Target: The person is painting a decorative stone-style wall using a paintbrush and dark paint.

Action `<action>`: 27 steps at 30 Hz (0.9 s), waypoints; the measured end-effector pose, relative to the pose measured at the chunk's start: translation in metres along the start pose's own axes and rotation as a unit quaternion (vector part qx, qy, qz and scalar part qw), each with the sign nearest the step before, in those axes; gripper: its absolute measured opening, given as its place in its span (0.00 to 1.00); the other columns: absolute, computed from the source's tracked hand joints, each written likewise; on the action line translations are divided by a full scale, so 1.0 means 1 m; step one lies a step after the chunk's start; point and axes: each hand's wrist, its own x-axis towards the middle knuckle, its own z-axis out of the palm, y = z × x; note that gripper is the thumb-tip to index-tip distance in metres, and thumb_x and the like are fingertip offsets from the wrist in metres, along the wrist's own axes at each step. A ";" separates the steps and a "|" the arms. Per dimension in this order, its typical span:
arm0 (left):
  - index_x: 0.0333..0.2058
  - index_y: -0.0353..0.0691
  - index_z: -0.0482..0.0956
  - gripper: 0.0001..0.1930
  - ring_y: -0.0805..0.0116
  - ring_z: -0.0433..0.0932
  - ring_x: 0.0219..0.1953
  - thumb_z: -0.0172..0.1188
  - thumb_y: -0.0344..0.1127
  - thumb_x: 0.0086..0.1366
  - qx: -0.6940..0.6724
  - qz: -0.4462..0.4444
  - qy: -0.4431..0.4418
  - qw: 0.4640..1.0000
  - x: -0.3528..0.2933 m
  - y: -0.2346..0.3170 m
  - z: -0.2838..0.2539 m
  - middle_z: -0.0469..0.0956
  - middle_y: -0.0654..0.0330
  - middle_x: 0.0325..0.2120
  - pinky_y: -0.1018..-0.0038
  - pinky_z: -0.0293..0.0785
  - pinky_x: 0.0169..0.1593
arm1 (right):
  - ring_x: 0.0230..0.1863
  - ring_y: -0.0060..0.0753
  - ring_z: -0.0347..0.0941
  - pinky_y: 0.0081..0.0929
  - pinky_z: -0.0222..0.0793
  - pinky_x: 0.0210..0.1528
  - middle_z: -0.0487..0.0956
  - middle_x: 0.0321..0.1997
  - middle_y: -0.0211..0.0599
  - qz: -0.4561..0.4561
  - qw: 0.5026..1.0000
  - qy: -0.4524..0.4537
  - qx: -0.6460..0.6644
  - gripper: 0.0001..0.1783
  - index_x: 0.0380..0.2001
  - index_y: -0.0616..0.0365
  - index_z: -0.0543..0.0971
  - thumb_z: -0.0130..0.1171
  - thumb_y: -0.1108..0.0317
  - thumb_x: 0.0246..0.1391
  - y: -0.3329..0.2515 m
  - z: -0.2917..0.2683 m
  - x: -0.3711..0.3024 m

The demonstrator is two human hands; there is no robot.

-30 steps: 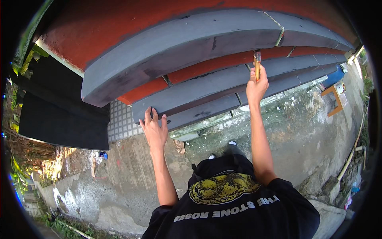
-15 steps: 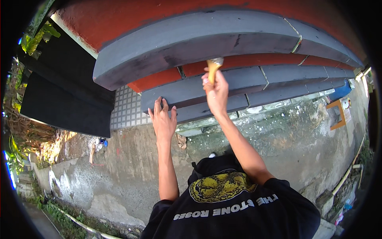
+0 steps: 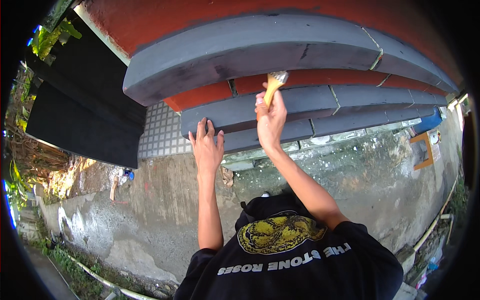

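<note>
Left hand lies open, flat on the lower grey ledge; right hand grips a wooden-handled paintbrush, bristles at the red band under the big grey moulding. Painting step underway, probably; next stroke needs a steady brush along the red-grey edge.

left hand flat (fingers spread); right hand raised, fist closed

An outdoor yard beside a house: painted wall mouldings, stained concrete ground, weeds.
</note>
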 end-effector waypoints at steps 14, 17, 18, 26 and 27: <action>0.49 0.28 0.76 0.18 0.74 0.78 0.44 0.50 0.41 0.76 -0.574 -0.118 -0.007 0.810 0.002 0.037 -0.022 0.82 0.54 0.44 0.76 0.74 0.52 | 0.41 0.46 0.75 0.35 0.72 0.42 0.74 0.42 0.47 -0.053 0.954 -0.231 -0.184 0.31 0.63 0.63 0.71 0.55 0.83 0.54 0.009 0.034 -0.063; 0.46 0.28 0.76 0.18 0.72 0.78 0.44 0.48 0.41 0.77 -0.620 -0.138 0.082 0.768 0.006 0.041 -0.020 0.81 0.53 0.43 0.74 0.75 0.50 | 0.49 0.49 0.74 0.37 0.72 0.49 0.74 0.48 0.49 -0.092 0.936 -0.286 -0.183 0.34 0.66 0.63 0.68 0.56 0.82 0.53 0.005 0.029 -0.068; 0.46 0.29 0.74 0.18 0.69 0.80 0.43 0.47 0.42 0.78 -0.621 -0.143 0.102 0.764 0.008 0.037 -0.021 0.82 0.51 0.43 0.73 0.78 0.48 | 0.53 0.51 0.73 0.38 0.71 0.53 0.74 0.51 0.51 -0.112 0.933 -0.286 -0.185 0.35 0.66 0.64 0.67 0.57 0.81 0.53 0.002 0.025 -0.065; 0.42 0.35 0.68 0.15 0.70 0.78 0.29 0.42 0.43 0.79 -0.658 -0.115 0.167 0.725 0.034 0.021 -0.026 0.76 0.59 0.27 0.71 0.78 0.35 | 0.57 0.45 0.75 0.35 0.68 0.61 0.76 0.56 0.49 -0.127 0.954 -0.168 -0.214 0.31 0.63 0.61 0.72 0.58 0.79 0.52 -0.011 -0.031 -0.005; 0.42 0.36 0.67 0.15 0.71 0.77 0.26 0.42 0.43 0.79 -0.661 -0.083 0.160 0.729 0.040 0.026 -0.026 0.74 0.60 0.27 0.71 0.78 0.34 | 0.56 0.45 0.75 0.35 0.68 0.61 0.77 0.56 0.48 -0.141 0.953 -0.152 -0.222 0.31 0.62 0.61 0.73 0.58 0.79 0.52 -0.011 -0.037 0.001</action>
